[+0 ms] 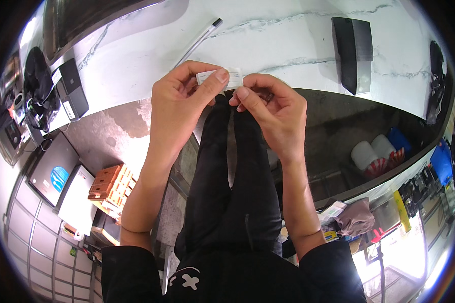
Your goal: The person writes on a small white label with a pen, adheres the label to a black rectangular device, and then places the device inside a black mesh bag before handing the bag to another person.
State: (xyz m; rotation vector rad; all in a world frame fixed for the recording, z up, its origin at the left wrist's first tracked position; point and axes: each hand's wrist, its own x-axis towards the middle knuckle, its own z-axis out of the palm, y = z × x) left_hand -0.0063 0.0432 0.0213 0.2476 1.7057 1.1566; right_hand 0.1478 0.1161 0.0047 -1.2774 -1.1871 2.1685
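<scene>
A small white paper slip or label (234,77) bearing print is held between the thumb and fingers of my left hand (185,89), above the near edge of the marble-patterned table (273,41). My right hand (275,108) is at the slip's lower right corner, its thumb and fingertips pinched together; whether they grip the slip or something small is hard to tell. A capped pen (199,43) lies on the tabletop just beyond my left hand. To the right on the table sits a black and grey box (352,55).
Dark boxes (71,89) and a black bag with cables (40,83) are on the table's left end. A black object (436,81) lies at its right end. Orange crates (112,185) stand lower left. White rolls (365,154) are under the right side.
</scene>
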